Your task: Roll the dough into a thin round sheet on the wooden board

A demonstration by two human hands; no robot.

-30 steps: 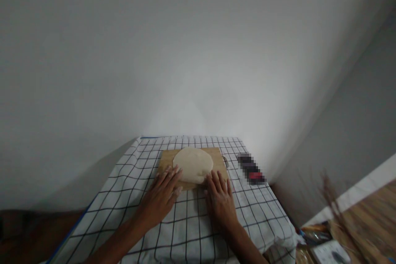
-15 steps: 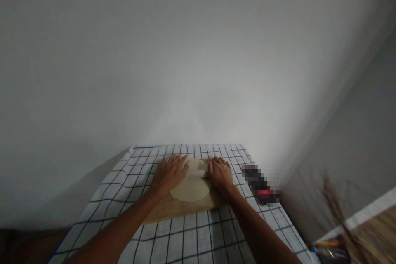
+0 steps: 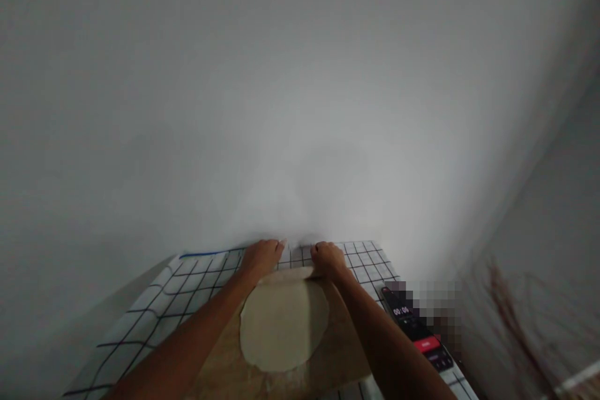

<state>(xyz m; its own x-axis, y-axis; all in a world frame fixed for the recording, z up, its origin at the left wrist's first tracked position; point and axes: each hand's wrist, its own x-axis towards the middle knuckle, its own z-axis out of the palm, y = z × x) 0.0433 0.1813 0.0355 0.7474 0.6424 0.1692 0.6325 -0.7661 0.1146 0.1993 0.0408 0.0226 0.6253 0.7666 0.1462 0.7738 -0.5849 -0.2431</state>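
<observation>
A flat round of pale dough (image 3: 282, 324) lies on a wooden board (image 3: 344, 350) on a table covered with a white checked cloth (image 3: 197, 287). My left hand (image 3: 261, 257) and my right hand (image 3: 327, 259) rest side by side at the dough's far edge, fingers curled down over that edge near the wall. Whether they grip a roller there or just the dough's rim I cannot tell. Both forearms stretch across the board on either side of the dough.
A phone (image 3: 417, 328) with a lit timer screen lies on the cloth right of the board, partly blurred out. A plain grey wall (image 3: 300, 106) rises directly behind the table. The table's right edge drops off beyond the phone.
Both hands have travelled from the near edge of the dough to its far edge by the wall. The dough looks wider and flatter, and the camera has moved closer over the board.
</observation>
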